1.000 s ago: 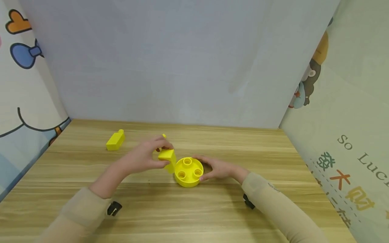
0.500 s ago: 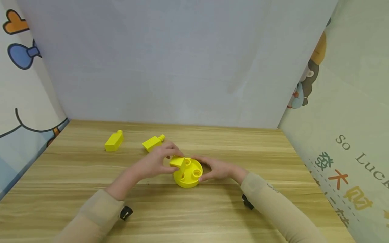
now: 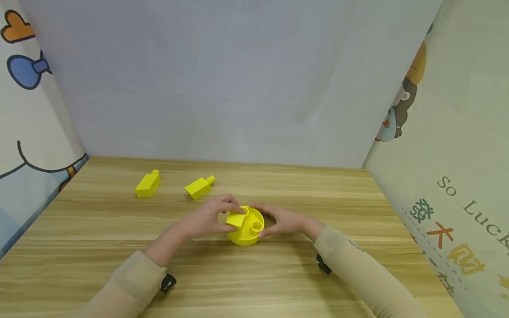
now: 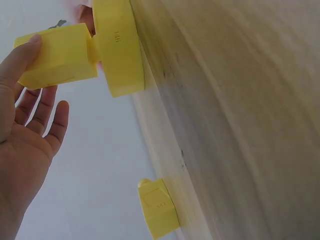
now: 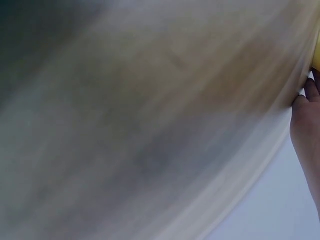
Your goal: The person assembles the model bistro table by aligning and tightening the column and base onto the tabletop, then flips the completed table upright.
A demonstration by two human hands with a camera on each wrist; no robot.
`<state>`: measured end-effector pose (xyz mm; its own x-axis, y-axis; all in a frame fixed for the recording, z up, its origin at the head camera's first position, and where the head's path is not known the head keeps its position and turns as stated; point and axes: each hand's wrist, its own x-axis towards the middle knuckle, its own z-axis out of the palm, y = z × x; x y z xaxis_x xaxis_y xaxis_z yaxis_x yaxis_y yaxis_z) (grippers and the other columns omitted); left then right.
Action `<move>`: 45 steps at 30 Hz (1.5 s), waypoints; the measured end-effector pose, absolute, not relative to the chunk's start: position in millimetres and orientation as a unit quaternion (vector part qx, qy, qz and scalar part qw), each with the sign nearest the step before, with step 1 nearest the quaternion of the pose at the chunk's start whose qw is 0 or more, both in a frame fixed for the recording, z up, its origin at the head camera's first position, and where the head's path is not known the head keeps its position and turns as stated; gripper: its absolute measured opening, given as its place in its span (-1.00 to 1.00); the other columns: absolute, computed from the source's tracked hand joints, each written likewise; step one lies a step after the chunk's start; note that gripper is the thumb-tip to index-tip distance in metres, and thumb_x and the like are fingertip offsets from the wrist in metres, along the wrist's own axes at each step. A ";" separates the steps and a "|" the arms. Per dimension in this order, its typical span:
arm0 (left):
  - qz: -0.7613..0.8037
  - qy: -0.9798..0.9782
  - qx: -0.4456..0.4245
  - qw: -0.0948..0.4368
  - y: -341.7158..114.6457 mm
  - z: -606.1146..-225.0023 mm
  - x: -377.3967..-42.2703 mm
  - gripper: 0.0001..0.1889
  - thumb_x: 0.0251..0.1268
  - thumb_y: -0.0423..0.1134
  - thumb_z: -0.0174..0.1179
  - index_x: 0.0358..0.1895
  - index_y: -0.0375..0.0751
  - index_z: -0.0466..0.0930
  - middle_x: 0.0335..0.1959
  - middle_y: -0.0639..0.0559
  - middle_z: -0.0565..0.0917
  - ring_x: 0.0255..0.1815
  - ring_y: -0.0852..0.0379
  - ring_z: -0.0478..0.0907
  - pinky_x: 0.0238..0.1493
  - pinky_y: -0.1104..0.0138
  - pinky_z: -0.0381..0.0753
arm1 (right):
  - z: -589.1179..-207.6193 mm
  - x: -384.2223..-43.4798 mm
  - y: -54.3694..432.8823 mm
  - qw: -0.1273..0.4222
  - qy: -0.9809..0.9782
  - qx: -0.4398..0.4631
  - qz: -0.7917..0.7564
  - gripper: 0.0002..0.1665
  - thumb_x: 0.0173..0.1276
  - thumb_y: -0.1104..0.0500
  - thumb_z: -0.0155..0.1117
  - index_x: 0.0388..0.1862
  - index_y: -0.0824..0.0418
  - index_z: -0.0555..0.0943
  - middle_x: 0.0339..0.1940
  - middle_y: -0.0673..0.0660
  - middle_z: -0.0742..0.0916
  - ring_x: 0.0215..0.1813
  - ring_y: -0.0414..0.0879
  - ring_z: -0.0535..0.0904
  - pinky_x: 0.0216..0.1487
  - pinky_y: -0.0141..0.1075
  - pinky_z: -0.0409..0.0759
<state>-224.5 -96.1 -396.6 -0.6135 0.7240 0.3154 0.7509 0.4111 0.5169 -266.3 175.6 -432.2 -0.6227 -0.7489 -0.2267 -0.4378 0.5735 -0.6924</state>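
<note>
My left hand pinches a yellow block between thumb and fingers, above the left part of a round yellow base. In the left wrist view the block stands with its narrow neck against the base; how deep the neck sits is hidden. Two round sockets show in the base, at its back and right. My right hand grips the base's right side, thumb in front and fingers behind. The right wrist view catches only part of that hand and a sliver of yellow.
Two more yellow blocks with knobbed ends lie on the wooden table, one at the far left and one behind my left hand. A pale cloth wall stands behind, with printed panels at both sides.
My left hand has carried the block rightward from beside the base to over its left socket, uncovering the block behind. My right hand keeps its grip on the base.
</note>
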 end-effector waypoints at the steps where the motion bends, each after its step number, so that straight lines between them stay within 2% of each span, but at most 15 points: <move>1: -0.319 -0.838 -0.441 0.022 -96.5 -397.3 -224.5 -0.61 0.05 -0.23 0.40 0.01 -0.16 0.63 -0.09 0.06 0.54 -0.04 0.16 0.48 0.03 0.28 0.55 | -431.8 -266.4 175.5 0.256 0.849 -0.351 -0.301 0.05 0.18 -0.14 0.35 0.52 0.00 0.01 0.49 0.01 0.23 0.48 -0.09 0.10 0.46 -0.02 0.05; 9: -0.312 -0.834 -0.453 0.050 -97.9 -400.2 -220.6 -0.57 -0.01 -0.20 0.44 0.00 -0.15 0.63 -0.10 0.04 0.56 -0.06 0.14 0.50 0.02 0.26 0.55 | -431.9 -267.2 175.8 0.243 0.848 -0.360 -0.303 0.03 0.19 -0.07 0.37 0.52 0.03 0.03 0.49 0.04 0.24 0.48 -0.07 0.11 0.46 -0.02 0.04; 15: -0.310 -0.866 -0.392 0.033 -94.4 -398.1 -208.8 -0.44 0.02 0.13 0.36 0.05 -0.10 0.57 -0.03 0.09 0.54 0.02 0.18 0.47 0.10 0.24 0.51 | -431.0 -266.0 174.6 0.244 0.847 -0.367 -0.297 0.03 0.19 -0.09 0.37 0.52 0.03 0.03 0.48 0.03 0.27 0.47 -0.10 0.13 0.46 -0.06 0.07; 17: -0.310 -0.882 -0.353 0.035 -92.0 -395.4 -203.3 -0.38 0.00 0.23 0.32 0.05 -0.12 0.55 -0.03 0.08 0.54 -0.01 0.17 0.47 0.05 0.24 0.53 | -430.9 -265.6 174.3 0.248 0.846 -0.365 -0.300 0.03 0.19 -0.10 0.36 0.52 0.01 0.03 0.48 0.03 0.26 0.47 -0.10 0.13 0.46 -0.06 0.07; 20: -0.310 -0.904 -0.290 0.044 -88.5 -392.3 -196.4 -0.35 -0.08 0.28 0.34 -0.05 -0.15 0.52 -0.18 0.07 0.53 -0.18 0.18 0.45 -0.15 0.32 0.54 | -432.2 -266.0 174.2 0.249 0.846 -0.363 -0.300 0.03 0.19 -0.11 0.36 0.52 -0.01 0.03 0.48 0.03 0.25 0.48 -0.09 0.11 0.46 -0.05 0.06; 24: -0.310 -0.917 -0.244 0.054 -84.3 -390.6 -191.4 -0.40 -0.21 0.23 0.45 -0.25 -0.13 0.45 -0.41 0.06 0.45 -0.41 0.20 0.32 -0.42 0.40 0.40 | -434.6 -266.6 174.4 0.250 0.847 -0.363 -0.297 0.05 0.19 -0.11 0.36 0.52 0.02 0.01 0.49 0.02 0.22 0.49 -0.09 0.08 0.46 -0.05 0.05; 28: -0.307 -0.918 -0.242 0.064 -81.8 -392.3 -191.5 -0.44 -0.24 0.14 0.50 -0.32 -0.12 0.40 -0.48 0.06 0.43 -0.48 0.22 0.29 -0.48 0.43 0.36 | -434.4 -266.3 174.4 0.250 0.847 -0.360 -0.300 0.04 0.20 -0.08 0.36 0.52 0.04 0.01 0.49 0.04 0.22 0.49 -0.08 0.08 0.46 -0.04 0.04; 32: -0.306 -0.917 -0.245 0.067 -83.3 -393.4 -193.5 -0.49 -0.19 0.09 0.50 -0.30 -0.11 0.44 -0.44 0.12 0.43 -0.43 0.20 0.33 -0.43 0.42 0.40 | -433.5 -266.3 173.8 0.245 0.848 -0.361 -0.303 0.02 0.20 -0.07 0.36 0.52 0.04 0.03 0.49 0.06 0.23 0.49 -0.05 0.09 0.46 -0.02 0.03; 39: -0.337 -0.901 -0.272 0.037 -95.8 -390.7 -198.7 -0.58 -0.10 -0.07 0.48 -0.17 -0.12 0.56 -0.28 0.14 0.53 -0.26 0.12 0.45 -0.27 0.35 0.49 | -433.9 -267.6 173.4 0.252 0.852 -0.352 -0.294 0.04 0.18 -0.12 0.36 0.52 -0.05 0.01 0.51 0.04 0.18 0.50 -0.05 0.06 0.47 0.00 0.01; 45: -0.339 -0.881 -0.329 0.002 -109.7 -392.1 -209.2 -0.57 0.08 -0.11 0.37 0.04 -0.15 0.60 -0.15 0.10 0.56 -0.14 0.05 0.48 -0.16 0.17 0.57 | -435.3 -268.2 172.5 0.254 0.851 -0.354 -0.294 0.04 0.19 -0.10 0.36 0.52 -0.04 0.01 0.51 0.03 0.20 0.49 -0.07 0.07 0.47 -0.02 0.02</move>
<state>-209.2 -109.7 -392.1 -0.7842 0.5779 0.2262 0.5804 0.5540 0.5968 -268.2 172.5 -435.3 -0.6211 -0.7511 -0.2238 -0.4532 0.5772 -0.6794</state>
